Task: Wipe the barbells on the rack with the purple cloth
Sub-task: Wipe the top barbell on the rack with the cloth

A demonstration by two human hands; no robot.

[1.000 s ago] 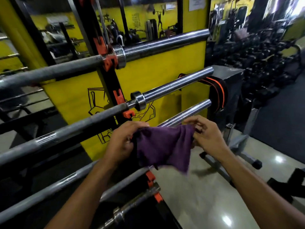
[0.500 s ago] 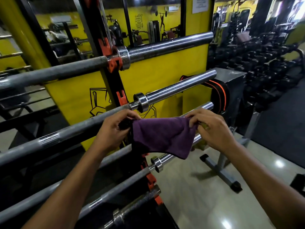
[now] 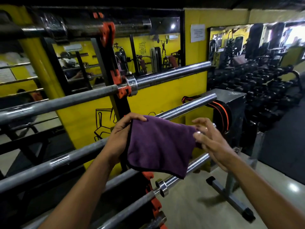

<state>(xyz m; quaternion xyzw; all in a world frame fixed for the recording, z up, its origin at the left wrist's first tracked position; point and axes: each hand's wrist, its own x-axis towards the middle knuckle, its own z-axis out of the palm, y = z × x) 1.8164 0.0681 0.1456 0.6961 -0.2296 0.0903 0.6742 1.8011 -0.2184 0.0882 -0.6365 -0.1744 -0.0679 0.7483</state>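
The left hand (image 3: 119, 139) pinches the top corner of the purple cloth (image 3: 159, 147), which hangs in front of the middle barbell (image 3: 186, 107) on the rack (image 3: 121, 104) (orange hooks), while the right hand (image 3: 212, 142), blurry, spreads loose fingers at the cloth's right edge, gripping nothing clear.

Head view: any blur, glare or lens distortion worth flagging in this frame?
Head view: the right hand is motion-blurred, its fingers smeared; the left hand and purple cloth are sharper. Wide-angle bowing curves the barbells and the frame edges. Glare spots sit on the glossy floor, and the window at top right is blown out. Upper area and dumbbell rack are dim.
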